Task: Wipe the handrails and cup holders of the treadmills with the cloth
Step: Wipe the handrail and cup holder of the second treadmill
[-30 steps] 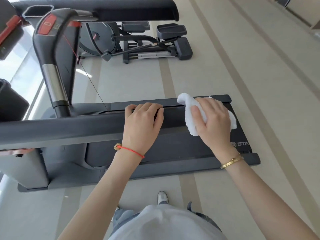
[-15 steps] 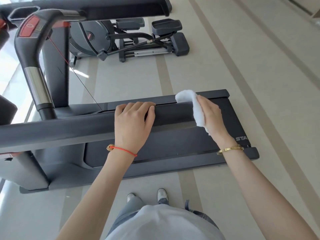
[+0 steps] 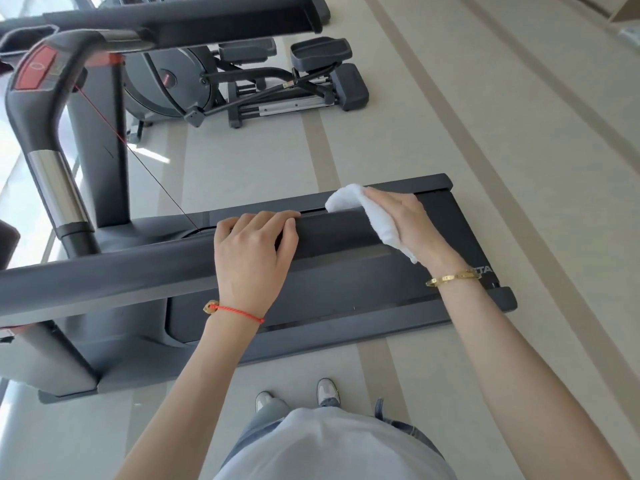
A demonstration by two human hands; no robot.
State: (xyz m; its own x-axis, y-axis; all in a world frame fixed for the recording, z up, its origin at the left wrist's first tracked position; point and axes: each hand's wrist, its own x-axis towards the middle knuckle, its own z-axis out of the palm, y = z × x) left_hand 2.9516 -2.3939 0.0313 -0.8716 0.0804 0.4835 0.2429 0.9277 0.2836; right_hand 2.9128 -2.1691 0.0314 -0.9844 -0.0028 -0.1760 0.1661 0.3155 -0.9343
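A dark grey near handrail [image 3: 145, 268] of the treadmill runs across the view from the left. My left hand [image 3: 254, 252] lies over it, fingers curled over its far edge. A folded white cloth [image 3: 375, 216] covers the handrail's right end. My right hand [image 3: 405, 223] presses the cloth against that end, with the fingers stretched along the cloth. The far handrail [image 3: 194, 19] crosses the top. A cup holder [image 3: 24, 39] shows at the upper left beside the red-marked console bar [image 3: 38, 69].
The treadmill deck [image 3: 363, 292] lies below the handrail on the pale striped floor. An elliptical trainer [image 3: 263, 84] stands beyond it. A red safety cord [image 3: 138, 157] hangs from the console. My shoes [image 3: 327, 389] stand beside the deck's near edge.
My right hand has turned with the cloth from lying over the rail's top to pressing against its right end. The left hand keeps its hold. The view has shifted slightly.
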